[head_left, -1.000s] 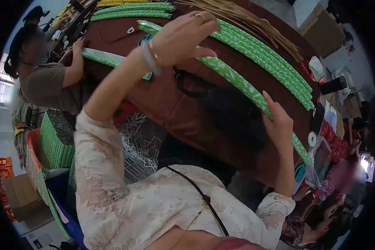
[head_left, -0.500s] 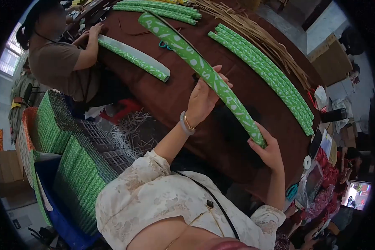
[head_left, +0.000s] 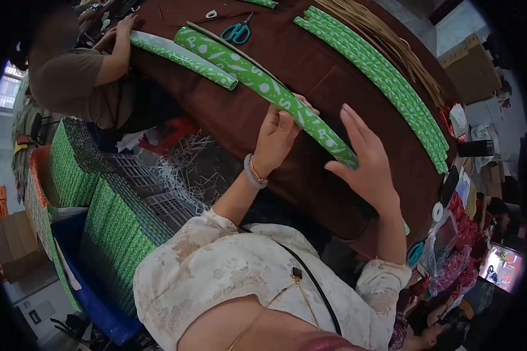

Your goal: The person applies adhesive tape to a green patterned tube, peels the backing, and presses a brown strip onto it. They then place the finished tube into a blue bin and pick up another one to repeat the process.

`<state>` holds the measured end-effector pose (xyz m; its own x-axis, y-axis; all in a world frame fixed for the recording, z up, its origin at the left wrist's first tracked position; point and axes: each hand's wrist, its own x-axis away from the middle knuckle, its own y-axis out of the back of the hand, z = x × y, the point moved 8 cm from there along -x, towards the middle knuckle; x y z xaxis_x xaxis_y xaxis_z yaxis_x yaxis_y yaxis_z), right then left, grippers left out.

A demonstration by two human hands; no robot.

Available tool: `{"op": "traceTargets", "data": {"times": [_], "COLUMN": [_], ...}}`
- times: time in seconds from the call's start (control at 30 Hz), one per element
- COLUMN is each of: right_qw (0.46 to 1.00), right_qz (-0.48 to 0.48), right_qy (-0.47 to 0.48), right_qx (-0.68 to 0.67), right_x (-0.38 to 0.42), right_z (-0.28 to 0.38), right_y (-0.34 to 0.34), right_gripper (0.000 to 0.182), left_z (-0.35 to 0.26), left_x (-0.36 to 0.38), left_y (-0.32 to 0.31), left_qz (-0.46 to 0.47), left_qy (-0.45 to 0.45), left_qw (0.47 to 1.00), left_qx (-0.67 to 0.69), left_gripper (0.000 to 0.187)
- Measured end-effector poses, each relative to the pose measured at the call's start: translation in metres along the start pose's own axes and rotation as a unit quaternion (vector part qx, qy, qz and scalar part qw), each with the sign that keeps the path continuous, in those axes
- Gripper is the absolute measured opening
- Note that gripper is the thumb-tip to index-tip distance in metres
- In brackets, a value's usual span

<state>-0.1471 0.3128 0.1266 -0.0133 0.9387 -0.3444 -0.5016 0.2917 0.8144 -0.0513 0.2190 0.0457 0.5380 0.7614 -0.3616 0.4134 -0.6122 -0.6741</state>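
Over the brown-clothed counter (head_left: pixel 334 88): one long, green, white-printed roll (head_left: pixel 263 85), axis far-left to near-right; left hand (head_left: pixel 275 140) clamped round its nearer half; right hand (head_left: pixel 372 169) beside its near end, fingers apart.

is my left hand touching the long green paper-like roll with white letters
Touching. The head view shows it: the left hand has its thumb against the near side of the roll, with fingers showing past its far edge.

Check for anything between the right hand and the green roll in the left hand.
Nothing visible stands between them: the right hand is open at the near end of the green roll, which the left hand holds.
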Motion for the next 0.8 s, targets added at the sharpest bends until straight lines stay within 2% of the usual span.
{"op": "traceTargets", "data": {"times": [0.03,0.23,0.33,0.47,0.53,0.57,0.63,0.67,0.73,0.8], "right_qw": [0.999,0.986,0.981,0.977,0.997,0.996,0.99,0.99,0.98,0.979], "right_qz": [-0.005,-0.008,-0.021,-0.014,0.022,0.022,0.08,0.079,0.144,0.146], "right_qy": [0.041,0.113,0.116,0.138,0.07,0.07,0.1,0.103,0.117,0.138], "right_qx": [0.014,0.12,0.155,0.16,-0.04,-0.042,-0.06,-0.059,-0.073,-0.043], "right_x": [-0.01,-0.026,-0.022,-0.03,-0.043,-0.05,-0.061,-0.064,-0.066,-0.067], "right_z": [0.011,0.028,0.027,0.032,0.024,0.024,0.029,0.03,0.034,0.038], "right_y": [-0.004,-0.032,-0.037,-0.03,-0.032,-0.034,-0.045,-0.045,-0.057,-0.057], "right_gripper": [0.064,0.059,0.057,0.063,0.068,0.068,0.066,0.066,0.059,0.057], "left_z": [0.001,-0.002,0.003,0.002,0.006,0.009,0.009,0.014,0.013,0.01], "left_x": [0.001,0.015,0.019,0.014,0.013,0.016,0.021,0.025,0.026,0.026], "left_y": [0.0,0.017,0.023,0.015,0.014,0.017,0.015,0.021,0.022,0.023], "left_qz": [0.001,-0.06,-0.065,-0.024,-0.012,-0.012,0.016,-0.021,-0.014,-0.011], "left_qy": [0.001,0.019,0.029,0.04,0.036,0.037,0.011,0.035,0.034,0.029], "left_qw": [1.0,0.998,0.997,0.999,0.999,0.999,0.999,0.999,0.999,0.999], "left_qx": [-0.001,-0.016,-0.022,0.003,0.014,0.013,-0.032,-0.031,-0.034,-0.037], "left_gripper": [0.042,0.039,0.043,0.043,0.045,0.045,0.049,0.054,0.056,0.058]}}
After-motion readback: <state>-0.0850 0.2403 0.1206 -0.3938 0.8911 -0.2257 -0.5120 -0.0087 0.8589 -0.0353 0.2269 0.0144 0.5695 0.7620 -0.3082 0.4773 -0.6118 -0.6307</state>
